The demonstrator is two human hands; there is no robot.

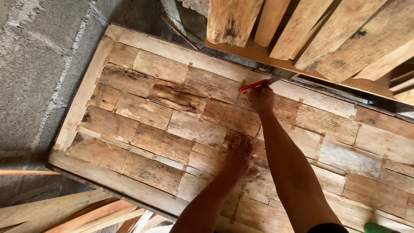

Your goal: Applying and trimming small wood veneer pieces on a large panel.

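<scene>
Right hand (262,100) grips red-handled pliers (258,83) — left hand (238,156) flat on wood panel (142,112).

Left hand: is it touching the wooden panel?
Touching. The head view shows the left hand pressed flat on the panel, fingers spread on the boards, with no gap.

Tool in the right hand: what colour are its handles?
Red handles on the pliers-like tool in the right hand; head view.
</scene>
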